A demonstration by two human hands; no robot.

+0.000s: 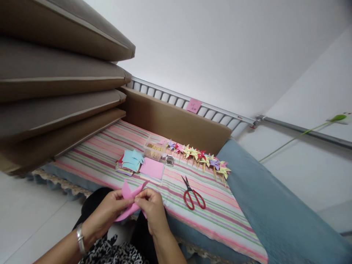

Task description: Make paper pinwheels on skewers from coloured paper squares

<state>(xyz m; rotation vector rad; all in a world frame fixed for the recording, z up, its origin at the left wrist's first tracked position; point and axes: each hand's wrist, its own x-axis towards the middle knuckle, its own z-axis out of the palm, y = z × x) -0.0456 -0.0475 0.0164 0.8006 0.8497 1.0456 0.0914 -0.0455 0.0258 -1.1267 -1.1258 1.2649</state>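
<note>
Over my lap I hold a pink paper pinwheel [127,192] with its points partly folded in. My left hand [117,203] pinches its left side between thumb and fingers. My right hand [151,205] presses its fingertips at the middle of the paper, closed on it too. Whether a pin sits at the centre cannot be seen. Just beyond lie a stack of pink square paper [152,168] and a pile of cut blue paper [132,160]. Red-handled scissors [193,194] rest to the right, blades slightly apart.
A clear box [154,149] holds sticks and small gold pieces, beside a small open container [169,160]. Several finished pinwheels [198,156] lie in a row along the back. Stacked cushions [63,88] rise at left; a blue padded side [264,190] borders the striped cloth [220,216].
</note>
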